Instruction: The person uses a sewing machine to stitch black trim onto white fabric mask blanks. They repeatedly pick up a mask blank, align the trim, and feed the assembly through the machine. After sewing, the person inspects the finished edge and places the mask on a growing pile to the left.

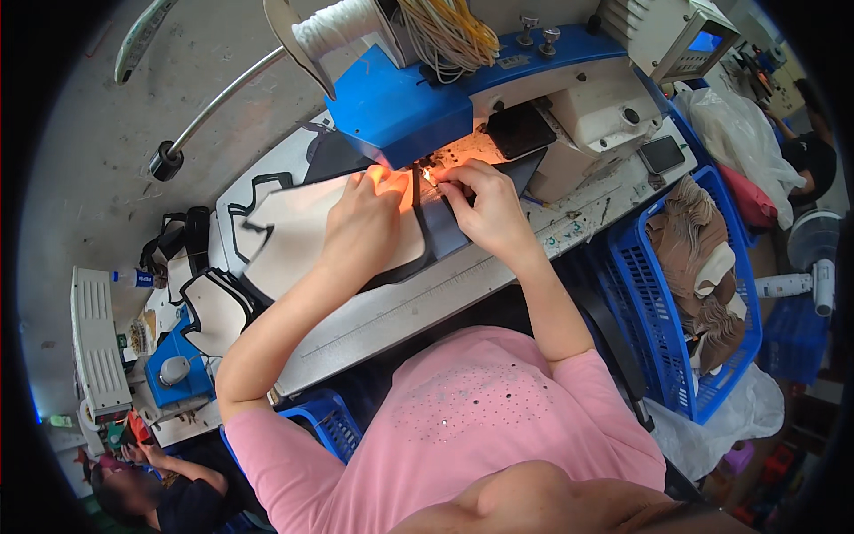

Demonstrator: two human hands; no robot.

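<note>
At the blue-headed sewing machine [400, 107], a cream panel with dark edging [298, 227] lies on the white bed. My left hand [365, 222] rests on that panel, fingers bent and closed on its upper part beside the lit needle area. A dark grey piece [442, 233] lies to the right of the cream one, under my right wrist. Close to the needle, my right hand [489, 206] pinches thumb and fingers together; what sits between them is too small to make out. Glare hides the fingertips of both hands in part.
More edged cream pieces [216, 313] hang at the table's left end. A blue basket [654, 307] of brown pieces stands at the right. A dark phone [520, 132] and another phone-like device [662, 155] lie on the machine table. A co-worker [182, 485] sits at lower left.
</note>
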